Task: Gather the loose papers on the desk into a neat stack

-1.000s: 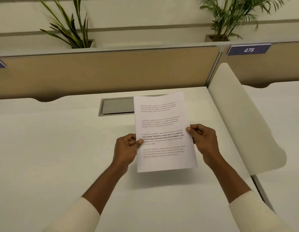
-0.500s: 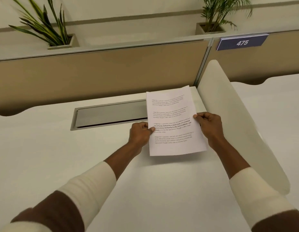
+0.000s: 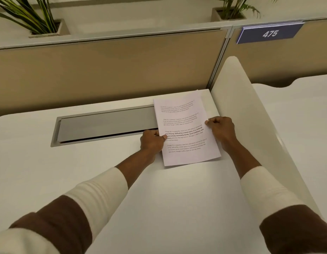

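white desk top (image 3: pixel 71 180) backed by a tan fabric partition (image 3: pixel 107 70), with two potted green plants (image 3: pixel 36 17) on the ledge behind. long grey metal cable tray (image 3: pixel 104 126) sunk into the desk near the back edge, its right end covered by the paper. curved white side divider (image 3: pixel 237 110) rising just right of the paper, close beside the right hand. blue number plate reading 475 (image 3: pixel 269 33) on the neighbouring partition.

stack of white printed papers (image 3: pixel 184 129) at the back right of the desk, slightly turned, far corners almost at the partition; lying flat or held just above the surface, cannot tell which. left hand (image 3: pixel 152 141) clamped on the left long edge, thumb on top of the sheet, fingers curled under. right hand (image 3: pixel 221 129) pinched shut on the right long edge, thumb on top, knuckles near the divider. white sleeves (image 3: pixel 96 195) on both forearms.
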{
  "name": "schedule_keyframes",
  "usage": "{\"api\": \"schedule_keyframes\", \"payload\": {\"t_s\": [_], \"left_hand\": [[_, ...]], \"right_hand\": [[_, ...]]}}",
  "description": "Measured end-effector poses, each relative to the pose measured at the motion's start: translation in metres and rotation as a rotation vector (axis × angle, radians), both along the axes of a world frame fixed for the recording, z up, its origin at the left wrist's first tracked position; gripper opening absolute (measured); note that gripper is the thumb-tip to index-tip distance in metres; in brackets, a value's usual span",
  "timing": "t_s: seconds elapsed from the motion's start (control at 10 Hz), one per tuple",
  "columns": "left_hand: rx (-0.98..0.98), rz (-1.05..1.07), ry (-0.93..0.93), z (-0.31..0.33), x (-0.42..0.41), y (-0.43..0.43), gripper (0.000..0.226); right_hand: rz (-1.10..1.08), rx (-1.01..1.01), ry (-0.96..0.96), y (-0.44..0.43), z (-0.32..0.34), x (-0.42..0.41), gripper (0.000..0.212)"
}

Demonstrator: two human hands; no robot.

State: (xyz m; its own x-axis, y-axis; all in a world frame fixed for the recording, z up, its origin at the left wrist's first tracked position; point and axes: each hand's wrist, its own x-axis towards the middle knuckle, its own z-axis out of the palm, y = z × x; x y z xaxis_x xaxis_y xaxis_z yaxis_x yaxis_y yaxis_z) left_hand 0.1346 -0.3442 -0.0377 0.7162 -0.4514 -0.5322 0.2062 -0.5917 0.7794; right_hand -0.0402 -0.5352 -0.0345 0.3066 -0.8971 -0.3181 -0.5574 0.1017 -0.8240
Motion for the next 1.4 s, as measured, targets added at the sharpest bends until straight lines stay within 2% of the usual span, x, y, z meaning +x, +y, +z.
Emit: {"api": "schedule_keyframes", "payload": {"t_s": [0.1,0.2,0.3,0.5,0.7,0.8,1.4], "left_hand": [[0.054,0.006,0.003,0.000,0.002,-0.003,0.009],[0.110,-0.011,-0.003,0.005,0.003,-0.006,0.024],[0.181,-0.030,-0.075,0.015,0.001,-0.007,0.015],[0.283,-0.107,-0.188,0.026,-0.007,-0.008,0.026],[0.304,-0.114,-0.177,0.032,-0.011,-0.008,0.043],[0.307,-0.115,-0.167,0.032,-0.013,-0.009,0.044],[0.401,-0.121,-0.215,0.033,-0.008,0.011,0.036]], "right_hand": [[-0.005,0.007,0.031,-0.001,-0.008,0.000,0.022],[-0.028,0.005,0.038,0.001,-0.014,0.000,0.017],[-0.052,-0.002,0.068,0.003,-0.015,0.003,0.014],[-0.106,-0.066,0.129,0.010,-0.014,0.007,0.016],[-0.183,-0.097,0.178,0.020,-0.011,0.014,0.037],[-0.162,-0.139,0.222,0.025,-0.011,0.016,0.030],[-0.089,-0.383,0.452,0.051,-0.007,0.013,0.054]]}}
